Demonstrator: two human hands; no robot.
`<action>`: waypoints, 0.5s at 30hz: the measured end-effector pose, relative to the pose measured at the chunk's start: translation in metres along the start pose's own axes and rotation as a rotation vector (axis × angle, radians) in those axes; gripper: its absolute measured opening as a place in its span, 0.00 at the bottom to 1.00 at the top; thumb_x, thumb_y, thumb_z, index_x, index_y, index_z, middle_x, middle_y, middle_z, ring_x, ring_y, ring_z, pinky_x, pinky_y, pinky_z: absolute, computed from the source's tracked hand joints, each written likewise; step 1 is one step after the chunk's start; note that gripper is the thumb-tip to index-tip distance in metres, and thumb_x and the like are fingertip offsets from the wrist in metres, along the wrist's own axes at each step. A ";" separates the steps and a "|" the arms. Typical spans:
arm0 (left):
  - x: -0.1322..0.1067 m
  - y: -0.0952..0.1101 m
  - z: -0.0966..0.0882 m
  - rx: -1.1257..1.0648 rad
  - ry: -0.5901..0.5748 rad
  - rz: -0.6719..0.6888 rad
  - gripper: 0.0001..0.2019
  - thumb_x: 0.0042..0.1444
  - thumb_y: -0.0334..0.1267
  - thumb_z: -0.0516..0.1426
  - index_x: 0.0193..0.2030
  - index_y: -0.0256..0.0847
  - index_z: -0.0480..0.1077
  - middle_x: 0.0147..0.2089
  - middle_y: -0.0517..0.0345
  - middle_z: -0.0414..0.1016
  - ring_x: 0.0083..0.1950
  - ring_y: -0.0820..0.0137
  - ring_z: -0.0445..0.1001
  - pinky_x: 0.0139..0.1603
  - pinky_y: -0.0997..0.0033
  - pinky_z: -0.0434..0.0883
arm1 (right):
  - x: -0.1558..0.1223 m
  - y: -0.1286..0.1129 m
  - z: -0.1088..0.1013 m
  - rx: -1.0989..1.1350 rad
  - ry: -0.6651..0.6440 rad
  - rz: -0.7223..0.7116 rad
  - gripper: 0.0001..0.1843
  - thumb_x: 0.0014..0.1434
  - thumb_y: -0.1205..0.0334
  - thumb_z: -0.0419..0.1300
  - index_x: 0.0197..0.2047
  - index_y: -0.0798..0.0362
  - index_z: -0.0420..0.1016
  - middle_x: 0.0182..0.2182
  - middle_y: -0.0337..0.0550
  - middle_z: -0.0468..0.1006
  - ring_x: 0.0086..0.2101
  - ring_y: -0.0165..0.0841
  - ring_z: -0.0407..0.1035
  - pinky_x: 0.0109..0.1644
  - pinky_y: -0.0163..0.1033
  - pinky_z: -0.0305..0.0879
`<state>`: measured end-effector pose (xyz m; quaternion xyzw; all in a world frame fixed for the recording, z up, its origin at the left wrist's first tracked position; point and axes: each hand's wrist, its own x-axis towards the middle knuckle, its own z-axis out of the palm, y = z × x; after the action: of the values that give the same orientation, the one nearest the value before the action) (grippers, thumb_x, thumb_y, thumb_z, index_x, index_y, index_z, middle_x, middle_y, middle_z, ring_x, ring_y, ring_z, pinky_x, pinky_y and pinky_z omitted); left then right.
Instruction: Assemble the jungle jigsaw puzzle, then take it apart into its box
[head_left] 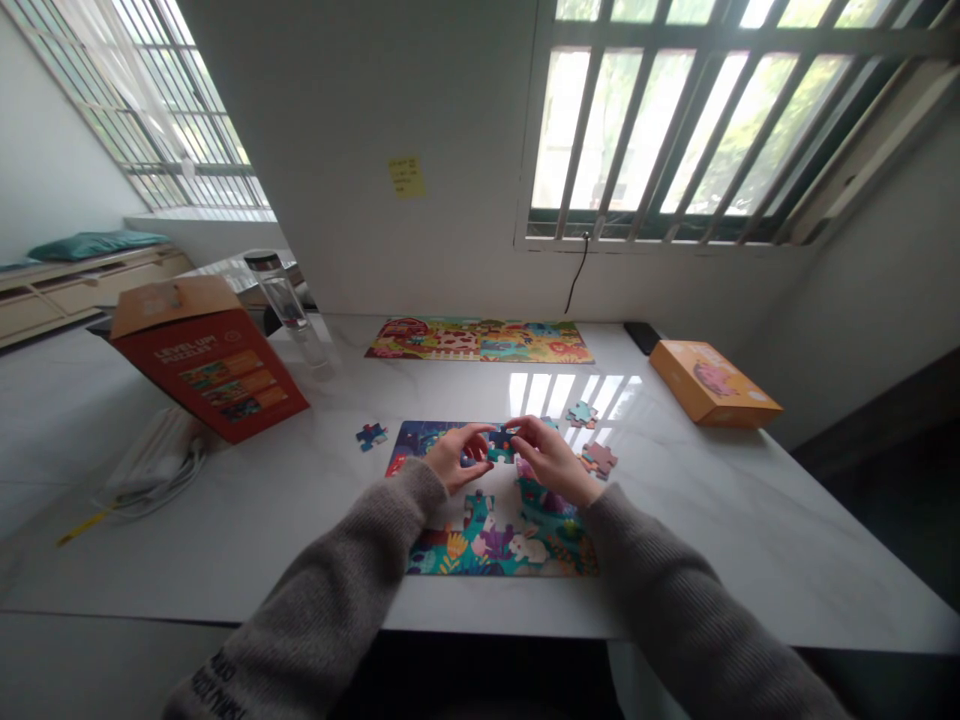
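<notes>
Bracketing a dark blue-and-teal piece (502, 444) near the far edge of an unfinished jigsaw (499, 545), left hand (459, 456) and right hand (551, 462) curl half-open, hold unclear, sleeves (341, 580) overlapping its sides, loose pieces (371, 434) nearby.

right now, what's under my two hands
The partly assembled puzzle, with white table showing through its gap. Whatever lies directly beneath the left hand and right hand is covered, so I can't say whether pieces fill those spots.
</notes>
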<state>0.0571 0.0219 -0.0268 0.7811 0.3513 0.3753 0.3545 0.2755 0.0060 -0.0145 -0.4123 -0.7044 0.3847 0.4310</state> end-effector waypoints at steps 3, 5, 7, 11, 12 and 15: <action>-0.001 -0.002 -0.002 0.081 0.003 0.039 0.23 0.51 0.35 0.65 0.55 0.42 0.70 0.38 0.57 0.76 0.35 0.70 0.74 0.41 0.68 0.71 | 0.001 0.004 0.001 0.045 -0.011 0.012 0.12 0.64 0.54 0.57 0.45 0.53 0.71 0.30 0.38 0.73 0.30 0.31 0.67 0.36 0.38 0.64; -0.002 -0.003 -0.003 0.126 -0.015 0.070 0.28 0.49 0.38 0.67 0.58 0.43 0.68 0.41 0.57 0.76 0.37 0.69 0.74 0.43 0.67 0.72 | 0.001 0.008 0.002 0.061 0.011 0.022 0.11 0.63 0.54 0.58 0.42 0.53 0.71 0.30 0.38 0.74 0.31 0.31 0.68 0.36 0.38 0.65; -0.002 -0.004 -0.003 0.176 -0.033 0.103 0.30 0.48 0.40 0.68 0.59 0.43 0.67 0.43 0.56 0.75 0.39 0.68 0.74 0.45 0.64 0.72 | 0.002 0.012 0.004 0.066 0.036 0.043 0.11 0.62 0.53 0.59 0.40 0.53 0.71 0.30 0.38 0.74 0.31 0.31 0.68 0.36 0.38 0.65; -0.001 -0.005 -0.003 0.282 -0.002 0.166 0.22 0.53 0.40 0.65 0.54 0.41 0.69 0.40 0.56 0.74 0.39 0.67 0.73 0.46 0.63 0.72 | 0.001 0.007 -0.001 0.002 0.015 0.033 0.11 0.64 0.53 0.58 0.41 0.52 0.72 0.31 0.39 0.75 0.31 0.32 0.69 0.35 0.38 0.66; 0.000 -0.005 -0.004 0.304 0.010 0.173 0.21 0.53 0.40 0.65 0.54 0.41 0.69 0.40 0.55 0.74 0.39 0.66 0.73 0.46 0.63 0.72 | 0.000 0.003 -0.004 -0.054 0.004 -0.007 0.11 0.64 0.54 0.58 0.42 0.52 0.72 0.33 0.41 0.75 0.32 0.32 0.70 0.36 0.38 0.67; 0.001 -0.003 -0.005 0.339 0.031 0.164 0.21 0.53 0.41 0.65 0.53 0.40 0.70 0.41 0.54 0.74 0.42 0.64 0.73 0.45 0.63 0.72 | -0.002 -0.008 -0.014 -0.250 -0.059 -0.198 0.13 0.64 0.57 0.60 0.51 0.50 0.72 0.46 0.48 0.75 0.42 0.36 0.71 0.44 0.42 0.70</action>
<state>0.0526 0.0256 -0.0271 0.8499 0.3499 0.3503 0.1804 0.2871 0.0036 -0.0030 -0.3800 -0.7964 0.2615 0.3912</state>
